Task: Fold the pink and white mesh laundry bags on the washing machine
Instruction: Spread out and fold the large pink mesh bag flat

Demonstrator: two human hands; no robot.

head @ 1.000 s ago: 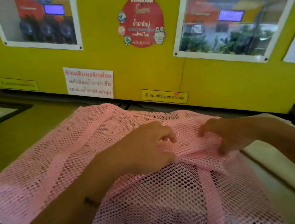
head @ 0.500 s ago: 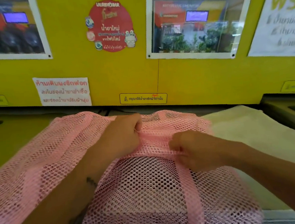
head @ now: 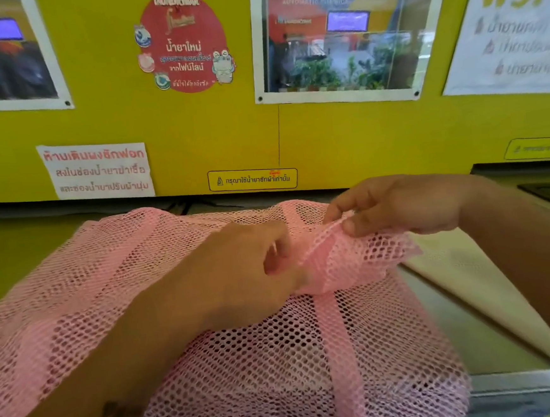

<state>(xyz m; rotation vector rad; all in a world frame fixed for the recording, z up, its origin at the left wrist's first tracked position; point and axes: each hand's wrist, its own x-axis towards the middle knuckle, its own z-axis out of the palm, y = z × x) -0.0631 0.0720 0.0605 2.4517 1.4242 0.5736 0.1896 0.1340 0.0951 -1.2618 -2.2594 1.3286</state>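
On the washing machine top [head: 494, 332] before a yellow wall [head: 195, 129], pink mesh bag [head: 76, 289], left hand [head: 239, 277] and right hand [head: 398, 208] both pinching it.

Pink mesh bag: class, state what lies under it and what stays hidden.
Under the pink mesh bag, a white cloth-like sheet, perhaps the white bag, shows at its right edge, on the machine top. How far the sheet reaches beneath is covered by mesh and both hands.
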